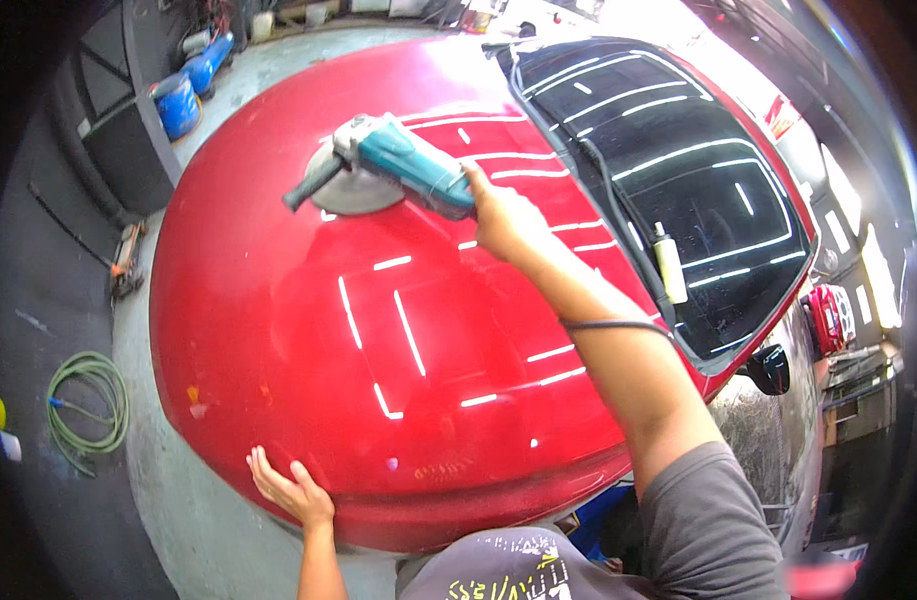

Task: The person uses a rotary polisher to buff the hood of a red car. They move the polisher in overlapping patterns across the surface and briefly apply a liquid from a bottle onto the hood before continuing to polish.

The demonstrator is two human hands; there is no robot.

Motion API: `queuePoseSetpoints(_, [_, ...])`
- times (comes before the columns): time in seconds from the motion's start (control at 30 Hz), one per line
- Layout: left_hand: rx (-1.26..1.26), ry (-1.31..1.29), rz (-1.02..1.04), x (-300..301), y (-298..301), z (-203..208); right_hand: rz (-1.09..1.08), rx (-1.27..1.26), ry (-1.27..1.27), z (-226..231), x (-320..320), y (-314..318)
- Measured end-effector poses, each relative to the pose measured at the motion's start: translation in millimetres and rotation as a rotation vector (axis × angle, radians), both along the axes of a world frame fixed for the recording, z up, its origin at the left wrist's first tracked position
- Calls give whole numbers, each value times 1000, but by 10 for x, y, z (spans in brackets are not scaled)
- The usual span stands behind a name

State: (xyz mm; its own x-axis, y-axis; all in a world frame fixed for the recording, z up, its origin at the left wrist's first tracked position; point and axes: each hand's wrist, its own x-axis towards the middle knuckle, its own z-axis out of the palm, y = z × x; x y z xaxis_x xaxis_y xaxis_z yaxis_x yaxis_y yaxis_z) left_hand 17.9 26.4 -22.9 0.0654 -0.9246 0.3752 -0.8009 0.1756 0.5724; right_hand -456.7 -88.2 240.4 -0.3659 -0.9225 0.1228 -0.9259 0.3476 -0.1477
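Stretched out over the red car hood [308, 330], my right hand [506, 215] grips the rear end of a teal rotary polisher [408, 160]. Its round pale pad [363, 195] lies on the far part of the hood, and a black side handle sticks out to the left with no hand on it. A dark cord runs from the polisher past my right forearm. My left hand [290, 488] rests on the hood's near edge with its fingers extended, holding nothing. Strip-light reflections cover the glossy paint.
A bottle of pale liquid [668, 265] stands at the base of the dark windshield [668, 150], beside the wiper. A side mirror [768, 370] juts out at the right. Coiled green hose [88, 410] hangs at the left; a blue drum [176, 105] stands at the far left.
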Motion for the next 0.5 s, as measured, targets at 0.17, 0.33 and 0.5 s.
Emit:
queuePoseSetpoints(0.17, [-29,-12,2,-11,-62,-25,-183,39,-32,109,-388,500])
queuePoseSetpoints(0.33, [-35,-2,-13,-35,-75,49,-336,13,-6,9,-1022,1017])
queuePoseSetpoints(0.5, [-42,27,1,4,-50,39,-268,-95,36,-93,-1217,1463])
